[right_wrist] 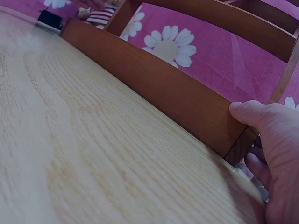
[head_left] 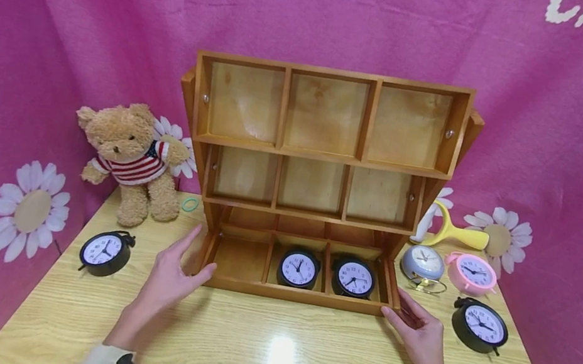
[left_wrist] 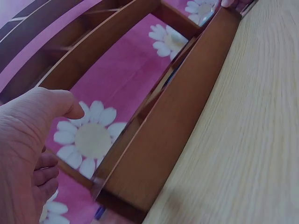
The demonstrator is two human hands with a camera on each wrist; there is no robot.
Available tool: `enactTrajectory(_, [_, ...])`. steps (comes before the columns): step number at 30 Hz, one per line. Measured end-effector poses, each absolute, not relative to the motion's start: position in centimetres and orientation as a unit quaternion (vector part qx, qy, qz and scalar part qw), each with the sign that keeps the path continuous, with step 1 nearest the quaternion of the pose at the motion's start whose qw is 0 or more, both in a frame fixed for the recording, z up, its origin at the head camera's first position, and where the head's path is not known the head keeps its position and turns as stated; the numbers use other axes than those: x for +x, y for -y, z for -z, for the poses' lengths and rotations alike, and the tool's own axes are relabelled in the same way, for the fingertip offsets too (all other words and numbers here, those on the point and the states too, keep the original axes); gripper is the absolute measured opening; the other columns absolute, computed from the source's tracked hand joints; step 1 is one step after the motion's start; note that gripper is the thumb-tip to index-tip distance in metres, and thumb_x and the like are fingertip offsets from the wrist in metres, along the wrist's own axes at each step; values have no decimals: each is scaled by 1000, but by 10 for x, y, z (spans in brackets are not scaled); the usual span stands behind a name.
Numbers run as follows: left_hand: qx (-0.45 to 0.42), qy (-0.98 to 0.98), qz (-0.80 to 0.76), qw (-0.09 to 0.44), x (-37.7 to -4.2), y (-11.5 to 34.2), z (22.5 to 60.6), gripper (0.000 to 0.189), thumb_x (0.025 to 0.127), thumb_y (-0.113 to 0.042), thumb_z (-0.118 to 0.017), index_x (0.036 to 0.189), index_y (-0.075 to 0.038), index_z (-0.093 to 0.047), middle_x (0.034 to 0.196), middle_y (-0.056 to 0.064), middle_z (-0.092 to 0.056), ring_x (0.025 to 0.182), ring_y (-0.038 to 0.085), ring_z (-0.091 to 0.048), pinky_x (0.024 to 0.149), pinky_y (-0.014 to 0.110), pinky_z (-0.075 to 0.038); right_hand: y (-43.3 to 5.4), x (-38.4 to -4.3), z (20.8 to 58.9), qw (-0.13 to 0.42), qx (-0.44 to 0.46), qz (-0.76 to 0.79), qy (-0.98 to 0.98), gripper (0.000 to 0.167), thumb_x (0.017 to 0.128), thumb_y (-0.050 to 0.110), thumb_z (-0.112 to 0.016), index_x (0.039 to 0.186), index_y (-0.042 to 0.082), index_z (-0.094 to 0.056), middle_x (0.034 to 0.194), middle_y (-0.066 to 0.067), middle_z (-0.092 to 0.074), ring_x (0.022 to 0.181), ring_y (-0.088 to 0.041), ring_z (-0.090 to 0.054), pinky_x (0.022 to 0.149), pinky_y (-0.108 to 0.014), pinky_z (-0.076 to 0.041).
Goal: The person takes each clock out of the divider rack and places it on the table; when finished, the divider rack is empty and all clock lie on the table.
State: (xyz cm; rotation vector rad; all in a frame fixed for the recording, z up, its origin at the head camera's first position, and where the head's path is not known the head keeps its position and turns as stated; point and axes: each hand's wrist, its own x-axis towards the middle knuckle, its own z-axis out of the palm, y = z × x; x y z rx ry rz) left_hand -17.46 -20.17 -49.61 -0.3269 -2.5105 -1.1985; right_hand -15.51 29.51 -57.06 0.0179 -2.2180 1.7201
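A three-tier wooden shelf (head_left: pixel 302 297), divided into compartments, stands on the table. In its bottom tier, two black alarm clocks, a middle one (head_left: pixel 298 269) and a right one (head_left: pixel 354 278), sit face up, while the left compartment holds nothing. My right hand (head_left: pixel 419 333) grips the shelf's bottom right front corner, its thumb (right_wrist: pixel 247 112) on the front board and its fingers round the side. By the bottom left corner my left hand (head_left: pixel 167 277) is spread, thumb and fingers apart; the left wrist view shows a gap between its thumb (left_wrist: pixel 65 103) and the wood.
Left of the shelf are a teddy bear (head_left: pixel 128 162), a green ring (head_left: pixel 189 204) and a black alarm clock (head_left: pixel 105 252). On the right stand a grey-blue clock (head_left: pixel 422 263), a pink clock (head_left: pixel 472 273), another black clock (head_left: pixel 480 325) and a yellow-handled tool (head_left: pixel 455 234). Pink cloth (head_left: pixel 317 20) hangs behind.
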Motion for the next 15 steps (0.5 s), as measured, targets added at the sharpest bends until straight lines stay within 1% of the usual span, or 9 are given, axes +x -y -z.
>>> enactTrajectory(5, [-146, 876, 426, 176, -181, 182, 495, 82, 83, -19, -86, 154, -1, -50, 151, 22, -55, 137, 41, -54, 112, 56, -44, -296, -155, 571, 169, 10, -603, 780, 53, 86, -3, -83, 136, -6, -66, 123, 0, -72, 96, 4, -71, 82, -17, -58])
enactTrajectory(9, [-168, 876, 426, 153, -184, 163, 495, 80, 84, -22, -85, 154, -4, -51, 150, 20, -57, 138, 39, -54, 114, 55, -44, -296, -155, 572, 169, 10, -601, 781, 52, 86, -2, -83, 136, -5, -66, 123, -2, -72, 97, 4, -70, 82, -16, -58])
enactTrajectory(13, [-189, 875, 426, 134, -189, 143, 496, 76, 85, -23, -85, 151, -4, -54, 149, 19, -58, 138, 37, -55, 114, 52, -44, -297, -155, 572, 168, 10, -597, 785, 52, 86, -2, -83, 136, -5, -66, 124, -9, -72, 97, 4, -70, 82, -16, -57])
enactTrajectory(15, [-200, 873, 425, 127, -192, 133, 496, 74, 85, -22, -86, 150, -3, -55, 148, 19, -59, 137, 36, -56, 114, 51, -44, -297, -156, 573, 168, 8, -595, 786, 52, 86, -1, -84, 135, -5, -67, 123, -9, -72, 98, 4, -70, 82, -16, -57])
